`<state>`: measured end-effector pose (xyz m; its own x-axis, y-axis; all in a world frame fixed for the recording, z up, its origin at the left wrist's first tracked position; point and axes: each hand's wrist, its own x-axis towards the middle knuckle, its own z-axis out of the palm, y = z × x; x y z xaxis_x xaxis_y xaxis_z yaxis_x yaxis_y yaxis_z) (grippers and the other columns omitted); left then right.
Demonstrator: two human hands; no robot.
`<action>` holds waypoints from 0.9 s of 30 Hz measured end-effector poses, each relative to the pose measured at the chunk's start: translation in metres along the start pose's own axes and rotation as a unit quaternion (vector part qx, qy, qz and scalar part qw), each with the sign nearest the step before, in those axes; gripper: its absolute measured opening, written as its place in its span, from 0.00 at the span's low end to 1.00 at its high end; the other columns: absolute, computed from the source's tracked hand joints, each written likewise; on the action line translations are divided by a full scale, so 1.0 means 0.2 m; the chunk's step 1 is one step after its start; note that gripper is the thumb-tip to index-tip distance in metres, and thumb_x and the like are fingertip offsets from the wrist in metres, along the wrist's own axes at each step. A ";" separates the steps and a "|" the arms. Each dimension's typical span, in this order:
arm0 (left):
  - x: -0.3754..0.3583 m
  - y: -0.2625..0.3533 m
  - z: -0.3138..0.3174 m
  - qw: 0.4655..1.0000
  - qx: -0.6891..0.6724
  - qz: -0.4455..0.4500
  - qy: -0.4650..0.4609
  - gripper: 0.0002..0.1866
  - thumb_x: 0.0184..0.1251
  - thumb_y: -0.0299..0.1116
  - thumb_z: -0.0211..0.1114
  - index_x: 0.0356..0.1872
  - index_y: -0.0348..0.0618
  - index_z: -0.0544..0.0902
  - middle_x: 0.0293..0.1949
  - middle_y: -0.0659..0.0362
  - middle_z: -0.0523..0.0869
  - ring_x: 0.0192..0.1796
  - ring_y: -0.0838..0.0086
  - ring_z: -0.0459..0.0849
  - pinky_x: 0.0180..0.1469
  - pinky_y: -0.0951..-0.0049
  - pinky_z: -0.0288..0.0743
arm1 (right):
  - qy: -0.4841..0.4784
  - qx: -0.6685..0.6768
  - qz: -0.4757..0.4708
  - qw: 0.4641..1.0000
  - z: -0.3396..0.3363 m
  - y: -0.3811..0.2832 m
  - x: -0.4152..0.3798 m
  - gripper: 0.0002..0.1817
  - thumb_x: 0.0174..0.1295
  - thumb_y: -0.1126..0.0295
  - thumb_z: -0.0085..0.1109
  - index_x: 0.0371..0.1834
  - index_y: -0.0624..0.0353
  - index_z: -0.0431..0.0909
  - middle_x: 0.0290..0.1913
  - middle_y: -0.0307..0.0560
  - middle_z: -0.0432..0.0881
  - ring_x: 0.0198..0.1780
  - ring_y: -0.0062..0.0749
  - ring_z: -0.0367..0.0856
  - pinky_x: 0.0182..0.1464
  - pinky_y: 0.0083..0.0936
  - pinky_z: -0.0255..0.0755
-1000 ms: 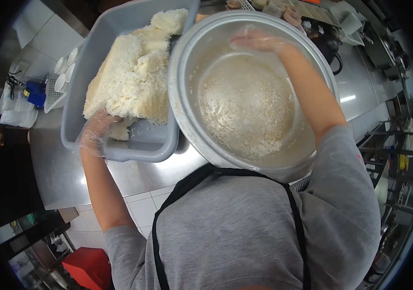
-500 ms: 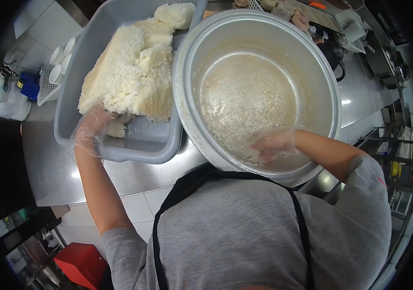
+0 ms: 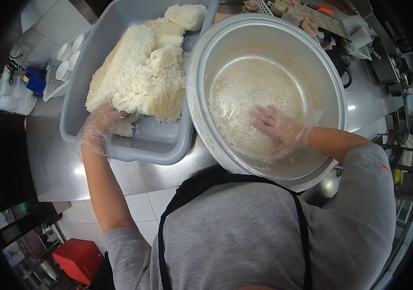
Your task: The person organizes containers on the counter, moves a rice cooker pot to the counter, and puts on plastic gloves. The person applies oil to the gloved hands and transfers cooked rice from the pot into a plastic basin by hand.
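Observation:
A large mound of cooked white rice (image 3: 141, 70) fills much of a grey plastic tub (image 3: 160, 157) on the left. My left hand (image 3: 101, 124), in a clear plastic glove, is at the mound's near left edge; its fingertips are partly hidden by the rice. To the right stands a big round metal pot (image 3: 334, 89), with grains and a pale film stuck to its bottom. Inside it, my gloved right hand (image 3: 279, 126) reaches over the near right part of the bottom, fingers stretched out and somewhat blurred. I see nothing held in it.
Both containers rest on a steel counter (image 3: 51, 159). At the left, a white basket (image 3: 54, 86) holds small white bowls, beside a blue object (image 3: 36, 79). A dark pan (image 3: 343, 60) and food containers sit behind the pot. A red box (image 3: 78, 261) is low at the left.
My right hand has moved up from the pot's near side, farther over its bottom, and its fingers have spread. My left hand stays by the rice. The whole view has shifted slightly.

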<state>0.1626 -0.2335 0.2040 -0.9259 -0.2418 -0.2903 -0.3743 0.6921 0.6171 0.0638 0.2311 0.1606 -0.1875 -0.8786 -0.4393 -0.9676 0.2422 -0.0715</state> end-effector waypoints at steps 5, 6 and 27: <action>0.02 -0.04 -0.01 0.999 0.051 0.003 0.010 0.26 0.45 0.36 0.67 0.50 0.41 0.79 0.43 0.52 0.84 0.45 0.63 0.80 0.51 0.67 0.70 | 0.156 0.033 0.017 0.987 0.06 -0.03 0.33 0.46 0.56 0.43 0.53 0.72 0.56 0.48 0.74 0.53 0.43 0.75 0.47 0.39 0.72 0.52 0.36; 0.02 -0.05 0.00 0.999 0.049 0.006 0.003 0.26 0.45 0.36 0.67 0.50 0.41 0.79 0.43 0.52 0.84 0.45 0.63 0.80 0.51 0.67 0.70 | 0.187 0.031 0.051 0.981 0.05 -0.05 0.37 0.43 0.61 0.42 0.47 0.72 0.56 0.47 0.75 0.52 0.43 0.75 0.45 0.38 0.72 0.51 0.36; -0.04 0.06 0.00 0.999 -0.006 -0.031 0.012 0.28 0.45 0.32 0.67 0.53 0.38 0.76 0.43 0.53 0.84 0.45 0.63 0.80 0.51 0.69 0.69 | 0.053 0.761 0.131 0.633 -0.19 -0.17 0.20 0.35 0.59 0.53 0.56 0.64 0.64 0.59 0.55 0.59 0.72 0.58 0.40 0.72 0.60 0.29 0.66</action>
<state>0.1650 -0.2231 0.2143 -0.9018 -0.3010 -0.3100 -0.4314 0.6674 0.6070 0.0830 0.1709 0.1801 -0.3967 -0.7288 -0.5580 0.3683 0.4304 -0.8241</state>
